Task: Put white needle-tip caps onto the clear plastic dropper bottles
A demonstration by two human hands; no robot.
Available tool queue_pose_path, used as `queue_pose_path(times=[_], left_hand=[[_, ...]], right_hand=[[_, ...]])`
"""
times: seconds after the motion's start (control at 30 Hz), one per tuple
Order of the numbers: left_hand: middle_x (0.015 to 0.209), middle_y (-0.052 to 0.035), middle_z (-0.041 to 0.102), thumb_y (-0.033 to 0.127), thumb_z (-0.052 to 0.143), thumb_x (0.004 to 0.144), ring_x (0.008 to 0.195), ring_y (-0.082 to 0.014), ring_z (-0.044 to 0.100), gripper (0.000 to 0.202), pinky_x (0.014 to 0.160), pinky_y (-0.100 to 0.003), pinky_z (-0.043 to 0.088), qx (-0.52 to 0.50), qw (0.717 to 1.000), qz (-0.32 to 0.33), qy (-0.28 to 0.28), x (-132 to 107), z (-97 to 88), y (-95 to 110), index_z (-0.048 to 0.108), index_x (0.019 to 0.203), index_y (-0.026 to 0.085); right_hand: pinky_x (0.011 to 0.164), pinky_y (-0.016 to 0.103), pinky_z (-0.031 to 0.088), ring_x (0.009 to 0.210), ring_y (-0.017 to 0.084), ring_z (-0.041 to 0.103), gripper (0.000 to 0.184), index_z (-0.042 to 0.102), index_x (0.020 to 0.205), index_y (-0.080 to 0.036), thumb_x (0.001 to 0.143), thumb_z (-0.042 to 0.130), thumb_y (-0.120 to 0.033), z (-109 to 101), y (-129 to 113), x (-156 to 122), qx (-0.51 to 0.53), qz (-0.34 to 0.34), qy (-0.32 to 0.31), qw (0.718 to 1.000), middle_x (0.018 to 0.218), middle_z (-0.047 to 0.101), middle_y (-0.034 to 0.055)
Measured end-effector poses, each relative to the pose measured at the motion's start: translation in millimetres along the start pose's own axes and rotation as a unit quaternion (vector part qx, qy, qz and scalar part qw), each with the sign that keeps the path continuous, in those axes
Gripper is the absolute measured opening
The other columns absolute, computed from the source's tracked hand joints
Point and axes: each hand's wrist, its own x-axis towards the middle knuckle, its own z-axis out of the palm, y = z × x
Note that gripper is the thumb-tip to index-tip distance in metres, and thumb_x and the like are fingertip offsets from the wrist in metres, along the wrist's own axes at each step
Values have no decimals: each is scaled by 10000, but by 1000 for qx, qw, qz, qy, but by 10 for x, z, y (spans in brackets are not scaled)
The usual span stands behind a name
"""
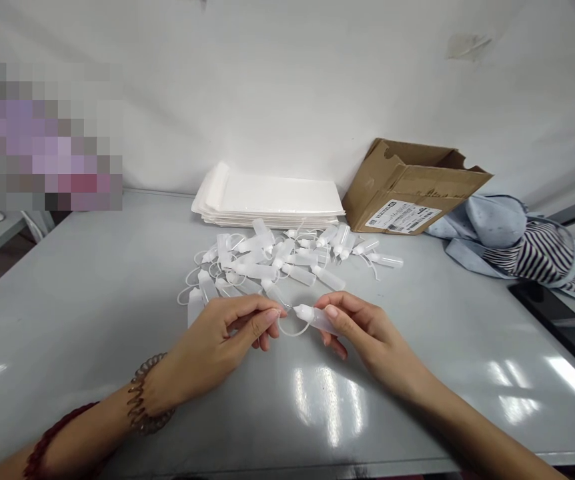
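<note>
My right hand [367, 333] grips a translucent plastic dropper bottle [316, 319] lying sideways, its white nozzle pointing left. A thin white plastic loop [290, 332] hangs from the bottle's tip towards my left hand [222, 340]. The fingertips of my left hand pinch together at the loop's far end, and they hide where it ends. Just beyond my hands lies a loose heap of similar dropper bottles [267, 263] with tangled white loops, its nearest bottles almost touching my left hand.
Behind the heap stands a stack of white flat sheets or bags [267, 197] on the grey table [82, 313]. To its right are an open cardboard box [412, 190] on its side and a pile of blue and striped cloth [512, 243]. A dark flat panel [562, 327] lies at the right edge.
</note>
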Motion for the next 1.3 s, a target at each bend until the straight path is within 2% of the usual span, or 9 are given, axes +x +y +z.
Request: queue_pose_path(times=[0.33, 0.63, 0.77, 0.87, 0.97, 1.13, 1.3], left_hand=[[629, 43, 605, 266, 468, 902, 588, -82, 573, 232, 549, -151, 464, 9, 1000, -12, 0, 23, -9, 5, 644, 766, 199], [619, 49, 588, 302, 467, 907, 583, -85, 561, 234, 557, -162, 451, 25, 1000, -10, 3, 22, -7, -15, 646, 788, 209], [636, 38, 594, 300, 463, 908, 600, -99, 551, 235, 538, -180, 419, 82, 996, 12, 8, 11, 8, -46, 639, 785, 204], [639, 29, 587, 281, 443, 916, 610, -109, 542, 252, 536, -195, 401, 112, 993, 33, -13, 0, 23, -64, 624, 766, 190], [646, 21, 578, 259, 423, 923, 617, -114, 537, 252, 528, -201, 393, 119, 991, 52, -32, -1, 32, -67, 627, 795, 183], [662, 15, 579, 243, 429, 920, 623, -120, 530, 231, 537, -207, 401, 134, 987, 86, -21, 3, 36, -62, 625, 814, 185], [701, 7, 606, 214, 429, 918, 652, -120, 544, 218, 551, -199, 417, 130, 987, 93, -21, -6, 42, -66, 622, 823, 181]], right_hand=[[532, 236, 318, 534, 76, 423, 271, 551, 975, -165, 911, 477, -417, 19, 15, 0, 8, -8, -30, 999, 665, 536, -23], [532, 238, 319, 547, 82, 430, 257, 539, 984, -171, 916, 471, -410, 33, 21, -6, -1, -6, -31, 1000, 679, 541, -19], [514, 232, 310, 532, 80, 414, 249, 540, 971, -170, 909, 482, -404, 37, 19, -4, -16, -7, -33, 999, 667, 541, -22], [501, 230, 294, 527, 84, 393, 245, 554, 964, -169, 898, 502, -399, 38, 15, -7, -30, -12, -37, 999, 640, 528, -28], [501, 232, 289, 537, 91, 393, 242, 576, 951, -170, 892, 511, -396, 33, 8, -16, -46, -13, -27, 998, 616, 507, -31], [510, 238, 305, 540, 99, 411, 261, 604, 911, -174, 880, 517, -418, 18, 2, -20, -72, -17, -1, 997, 595, 491, -30], [492, 233, 297, 528, 99, 407, 275, 614, 898, -164, 875, 513, -418, 4, -5, -9, -71, -19, 16, 997, 573, 460, -35]])
